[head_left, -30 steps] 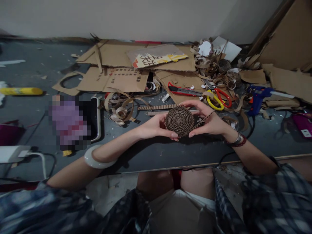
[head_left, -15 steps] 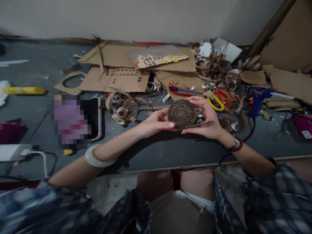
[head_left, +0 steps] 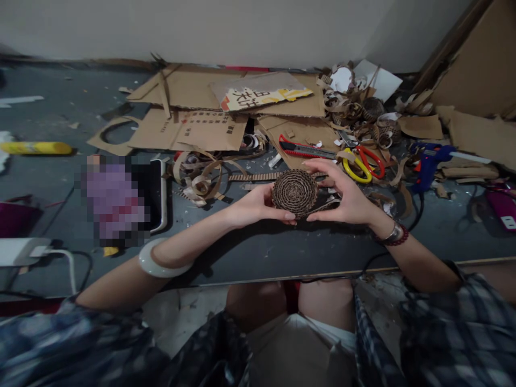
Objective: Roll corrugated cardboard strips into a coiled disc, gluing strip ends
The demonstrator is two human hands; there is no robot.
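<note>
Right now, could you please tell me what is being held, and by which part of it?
Both hands hold a coil of corrugated cardboard by its outer rim, the left hand on its left side, the right hand on its right.

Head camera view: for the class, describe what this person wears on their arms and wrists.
The left forearm carries a wide, pale, smooth bangle. The right wrist has a silver metal band beside a dark red beaded bracelet. Both sleeves are dark blue plaid.
</note>
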